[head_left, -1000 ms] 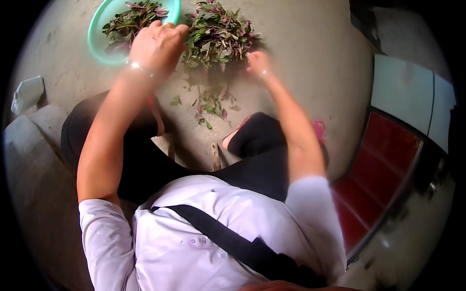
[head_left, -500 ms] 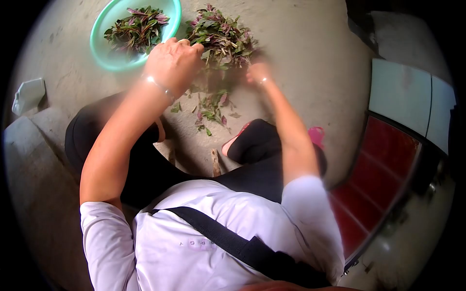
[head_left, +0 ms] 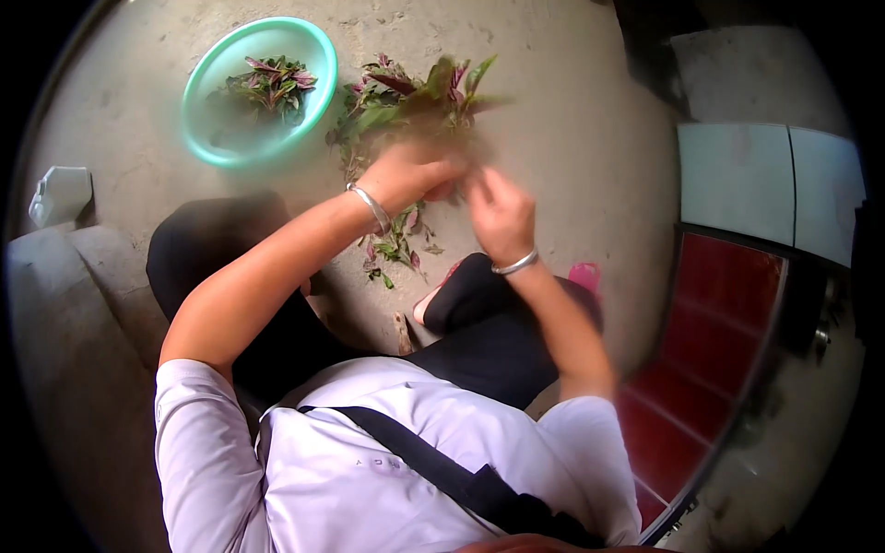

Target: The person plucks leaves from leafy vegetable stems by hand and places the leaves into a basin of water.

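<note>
- Left hand [head_left: 406, 175] gripped leafy greens [head_left: 433, 97]; right hand [head_left: 504, 218] pinched their lower end.
- Rough floor [head_left: 590, 147] spread wide rightward of both hands.
- Basin [head_left: 230, 60], smooth and round-rimmed, stood forward-left of them.

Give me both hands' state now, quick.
Left hand: closed, holding greens.
Right hand: curled close by the left; blur hides whether it grips anything.
</note>
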Demonstrator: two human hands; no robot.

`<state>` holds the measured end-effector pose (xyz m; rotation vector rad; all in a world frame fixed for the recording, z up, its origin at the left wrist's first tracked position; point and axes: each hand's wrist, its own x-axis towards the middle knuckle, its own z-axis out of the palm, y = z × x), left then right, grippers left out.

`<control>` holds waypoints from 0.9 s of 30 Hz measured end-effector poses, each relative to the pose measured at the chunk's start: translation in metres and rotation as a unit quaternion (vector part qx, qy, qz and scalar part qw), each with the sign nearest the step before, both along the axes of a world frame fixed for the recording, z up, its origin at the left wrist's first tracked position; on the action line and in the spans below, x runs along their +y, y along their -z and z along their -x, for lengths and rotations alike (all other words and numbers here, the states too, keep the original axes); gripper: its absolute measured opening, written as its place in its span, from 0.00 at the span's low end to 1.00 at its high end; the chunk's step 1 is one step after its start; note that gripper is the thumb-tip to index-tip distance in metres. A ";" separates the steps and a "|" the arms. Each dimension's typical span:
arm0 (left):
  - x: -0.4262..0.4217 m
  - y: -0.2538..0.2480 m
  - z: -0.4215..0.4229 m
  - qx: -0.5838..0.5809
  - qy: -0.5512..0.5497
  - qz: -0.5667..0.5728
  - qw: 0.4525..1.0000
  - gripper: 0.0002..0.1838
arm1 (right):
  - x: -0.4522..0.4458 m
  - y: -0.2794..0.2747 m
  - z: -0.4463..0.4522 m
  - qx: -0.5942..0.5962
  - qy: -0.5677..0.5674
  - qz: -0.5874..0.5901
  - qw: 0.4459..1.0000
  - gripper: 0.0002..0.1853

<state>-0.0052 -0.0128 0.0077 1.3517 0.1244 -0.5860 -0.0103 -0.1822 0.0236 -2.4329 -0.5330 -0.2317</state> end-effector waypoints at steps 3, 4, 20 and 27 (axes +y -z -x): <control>-0.007 -0.002 0.005 0.002 -0.079 -0.012 0.997 0.13 | 0.006 0.006 0.004 0.016 -0.019 -0.061 0.998 0.06; -0.007 0.001 0.005 -0.002 -0.084 -0.026 0.996 0.13 | 0.006 0.008 0.003 0.010 -0.031 -0.077 0.996 0.06; -0.005 0.022 -0.007 0.038 -0.110 -0.183 0.976 0.15 | -0.012 0.014 -0.016 0.380 0.041 -0.405 0.831 0.07; -0.004 0.021 -0.008 0.006 -0.181 -0.051 0.982 0.08 | -0.016 0.007 -0.018 0.356 0.080 -0.444 0.819 0.06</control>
